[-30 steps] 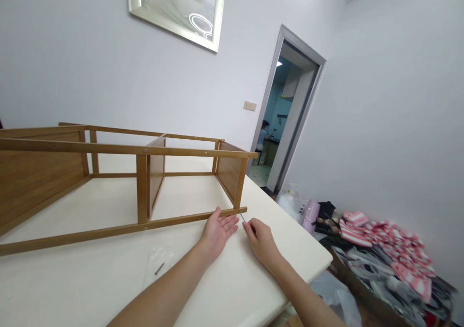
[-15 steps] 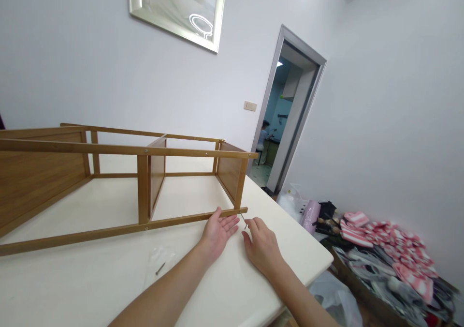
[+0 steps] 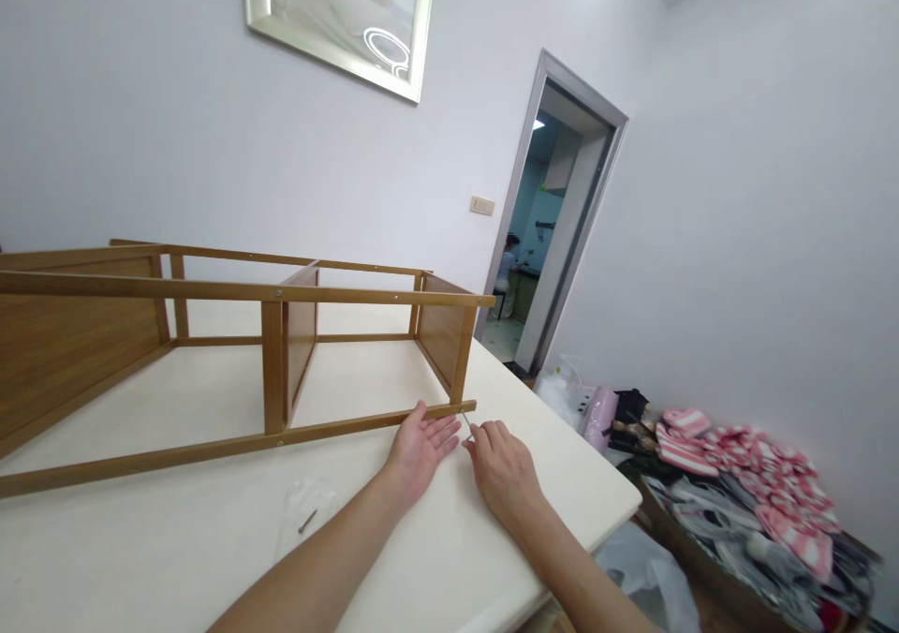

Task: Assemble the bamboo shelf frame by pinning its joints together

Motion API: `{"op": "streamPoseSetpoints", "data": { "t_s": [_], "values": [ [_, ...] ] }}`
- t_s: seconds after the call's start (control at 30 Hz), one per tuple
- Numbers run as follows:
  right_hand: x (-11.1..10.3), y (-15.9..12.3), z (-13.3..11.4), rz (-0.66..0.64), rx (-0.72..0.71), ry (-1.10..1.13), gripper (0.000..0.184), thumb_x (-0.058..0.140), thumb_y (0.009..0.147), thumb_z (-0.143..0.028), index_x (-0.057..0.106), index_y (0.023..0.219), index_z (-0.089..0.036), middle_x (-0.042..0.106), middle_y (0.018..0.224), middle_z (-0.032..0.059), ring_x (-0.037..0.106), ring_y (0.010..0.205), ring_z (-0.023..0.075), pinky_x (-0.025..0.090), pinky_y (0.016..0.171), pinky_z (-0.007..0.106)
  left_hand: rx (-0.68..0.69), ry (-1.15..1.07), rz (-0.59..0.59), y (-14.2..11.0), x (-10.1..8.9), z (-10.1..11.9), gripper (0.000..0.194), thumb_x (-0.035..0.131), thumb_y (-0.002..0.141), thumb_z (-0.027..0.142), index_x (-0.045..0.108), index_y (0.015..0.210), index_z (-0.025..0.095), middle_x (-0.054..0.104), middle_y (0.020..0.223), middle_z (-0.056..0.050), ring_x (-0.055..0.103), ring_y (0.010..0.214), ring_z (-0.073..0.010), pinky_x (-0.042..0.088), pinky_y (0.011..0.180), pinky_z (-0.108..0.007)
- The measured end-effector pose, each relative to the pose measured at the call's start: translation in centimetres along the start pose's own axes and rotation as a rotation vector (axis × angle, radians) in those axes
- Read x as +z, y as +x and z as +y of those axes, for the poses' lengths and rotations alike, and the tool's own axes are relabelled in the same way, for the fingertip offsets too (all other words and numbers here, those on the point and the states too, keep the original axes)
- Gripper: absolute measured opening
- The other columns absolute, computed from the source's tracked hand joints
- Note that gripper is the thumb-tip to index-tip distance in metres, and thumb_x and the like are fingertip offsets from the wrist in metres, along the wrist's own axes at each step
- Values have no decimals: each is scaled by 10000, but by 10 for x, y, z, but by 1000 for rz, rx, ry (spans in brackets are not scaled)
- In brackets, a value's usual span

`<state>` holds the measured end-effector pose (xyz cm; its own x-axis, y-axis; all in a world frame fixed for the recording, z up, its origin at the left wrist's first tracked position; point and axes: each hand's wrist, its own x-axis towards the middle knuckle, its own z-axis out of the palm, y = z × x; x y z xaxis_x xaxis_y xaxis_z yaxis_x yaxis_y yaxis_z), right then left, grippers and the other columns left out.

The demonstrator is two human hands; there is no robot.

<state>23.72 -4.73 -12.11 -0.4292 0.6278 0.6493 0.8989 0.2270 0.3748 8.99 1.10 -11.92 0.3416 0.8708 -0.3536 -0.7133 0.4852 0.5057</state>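
A brown wooden shelf frame (image 3: 365, 424) lies on its side on the white table (image 3: 421, 577). At the right end of its near lower rail, my right hand (image 3: 504, 464) pinches a thin metal hex key (image 3: 466, 419), whose tip meets the rail. My left hand (image 3: 416, 450) is palm up with its fingers stretched out, against the same rail just left of the key. One loose screw (image 3: 307, 521) lies by a clear plastic bag (image 3: 302, 502), left of my left forearm.
Pink-and-white striped cloth (image 3: 744, 460) and grey items are piled in a box right of the table. A pink roll (image 3: 599, 418) and a plastic bag (image 3: 650, 572) are near the table's right edge. Through the doorway (image 3: 540, 212), a person (image 3: 507, 268) sits in the far room.
My right thumb has closed in on the fingers around the hex key, and the key has turned slightly. My left hand stays in place at the rail. The view has shifted slightly.
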Motion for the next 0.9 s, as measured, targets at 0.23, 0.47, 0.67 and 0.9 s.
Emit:
{"op": "streamPoseSetpoints", "data": {
  "t_s": [0.23, 0.47, 0.67, 0.9],
  "values": [
    [5, 2, -2, 41, 57, 53, 183, 438, 973, -215, 526, 816, -187, 555, 736, 40, 502, 686, 172, 330, 575, 291, -10, -6, -3, 0, 0, 0, 304, 503, 923, 391, 538, 1005, 101, 655, 1112, -233, 681, 1009, -278, 573, 816, -366],
    [14, 6, -2, 8, 439, 465, 320, 376, 986, -352, 487, 722, -208, 565, 663, 8, 506, 589, 135, 348, 569, 256, 5, -2, -15, 1, -2, 0, 303, 506, 921, 398, 531, 1015, 111, 645, 1143, -239, 671, 1041, -285, 566, 842, -387],
    [11, 16, -7, -120, 955, 1071, 348, 420, 901, -437, 509, 649, -213, 479, 546, -23, 436, 491, 131, 323, 473, 251, 10, -2, -21, 1, -2, 0, 313, 506, 921, 394, 531, 1027, 101, 636, 1148, -247, 663, 1062, -291, 554, 873, -403],
    [0, 22, -9, -154, 1389, 1802, 164, 519, 809, -283, 554, 709, -158, 404, 567, -55, 322, 427, 66, 241, 371, 194, 5, 7, -22, 0, -2, 1, 317, 481, 933, 392, 528, 1039, 96, 631, 1170, -249, 660, 1069, -284, 556, 871, -388]
  ]
}}
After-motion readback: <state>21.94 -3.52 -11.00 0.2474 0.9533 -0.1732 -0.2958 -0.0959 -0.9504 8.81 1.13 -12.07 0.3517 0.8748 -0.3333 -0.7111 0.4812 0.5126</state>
